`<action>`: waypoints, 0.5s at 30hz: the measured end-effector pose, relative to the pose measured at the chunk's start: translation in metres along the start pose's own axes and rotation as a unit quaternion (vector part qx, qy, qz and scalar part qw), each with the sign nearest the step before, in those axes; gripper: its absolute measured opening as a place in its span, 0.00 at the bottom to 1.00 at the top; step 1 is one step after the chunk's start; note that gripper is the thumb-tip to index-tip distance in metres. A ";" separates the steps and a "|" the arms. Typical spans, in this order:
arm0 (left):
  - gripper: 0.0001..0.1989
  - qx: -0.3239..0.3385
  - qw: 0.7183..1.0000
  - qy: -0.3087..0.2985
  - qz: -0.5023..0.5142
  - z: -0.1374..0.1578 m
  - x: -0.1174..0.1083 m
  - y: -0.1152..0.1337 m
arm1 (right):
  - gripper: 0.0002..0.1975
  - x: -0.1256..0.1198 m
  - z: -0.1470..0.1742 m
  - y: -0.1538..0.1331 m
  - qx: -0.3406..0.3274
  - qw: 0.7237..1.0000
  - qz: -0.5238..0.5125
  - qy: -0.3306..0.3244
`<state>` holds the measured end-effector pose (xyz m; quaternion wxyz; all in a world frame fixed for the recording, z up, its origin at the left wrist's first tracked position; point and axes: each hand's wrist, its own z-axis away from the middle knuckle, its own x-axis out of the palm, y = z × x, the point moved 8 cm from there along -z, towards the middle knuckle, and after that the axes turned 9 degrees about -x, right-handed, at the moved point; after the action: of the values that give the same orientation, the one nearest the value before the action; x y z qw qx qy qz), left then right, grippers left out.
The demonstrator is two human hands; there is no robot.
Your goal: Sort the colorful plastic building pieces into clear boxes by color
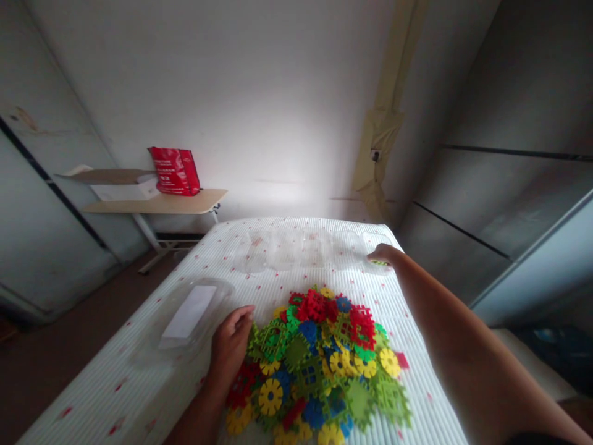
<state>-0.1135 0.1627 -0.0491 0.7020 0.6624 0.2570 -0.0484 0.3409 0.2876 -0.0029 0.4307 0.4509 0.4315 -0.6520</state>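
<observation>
A heap of interlocking plastic pieces (319,364) in red, yellow, green and blue lies on the striped cloth in front of me; some are square and toothed, others round and notched. My left hand (233,340) rests at the heap's left side, its fingers loosely curled with a gap by the thumb, holding nothing that I can see. Farther off, my right hand (384,253) reaches to the right end of a row of clear plastic compartments (301,250). Under its fingers a green toothed piece (380,262) shows, partly hidden by the hand.
A clear plastic tray or lid (210,290) with a white paper (189,315) lies on the left of the covered table (152,395). Behind it, a side table (185,203) bears a red bag (175,172) and a white box (125,188). Grey cabinets (482,185) stand at right.
</observation>
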 end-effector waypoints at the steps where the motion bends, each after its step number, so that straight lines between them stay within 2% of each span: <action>1: 0.16 0.003 1.000 -0.001 -0.004 0.000 0.000 0.000 | 0.17 0.001 -0.001 0.000 -0.001 1.000 0.000 -0.005; 8: 0.17 0.014 1.000 -0.003 -0.016 0.000 0.001 -0.001 | 0.15 0.006 -0.006 0.001 -0.011 1.000 0.009 -0.023; 15: 0.18 0.015 1.000 -0.008 -0.019 -0.001 0.003 -0.002 | 0.16 0.002 -0.012 -0.011 -0.059 0.996 0.069 -0.003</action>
<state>-0.1123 0.1640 -0.0522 0.6929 0.6676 0.2631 -0.0704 0.3325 0.3015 -0.0055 0.5017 0.4516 0.4357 -0.5955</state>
